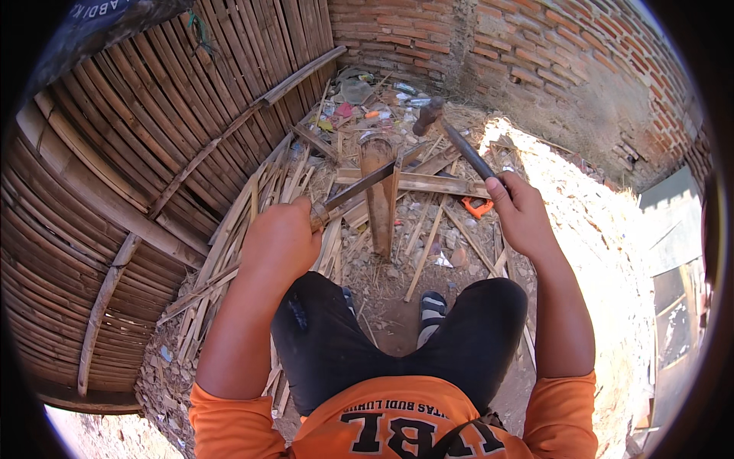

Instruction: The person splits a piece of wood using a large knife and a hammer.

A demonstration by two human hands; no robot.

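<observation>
My left hand [281,241] is closed round the wooden handle of a machete [358,188]. Its dark blade slants up to the right, across a brown upright piece of wood or bamboo [375,162] between my knees. A thin strip [394,200] stands along that piece's right side, where the blade meets it; how deep the edge sits in the wood I cannot tell. In my right hand [521,214] is a hammer [468,153], gripped by the dark handle's end. The hammer's rusty head is up in the air, to the right of the upright piece and apart from it.
Wooden boards [440,184] lie crosswise behind the upright piece, near an orange saw handle [477,206]. Split strips [229,245] are heaped along the bamboo wall [153,130] at left. Litter [355,92] covers the ground before the brick wall [535,53].
</observation>
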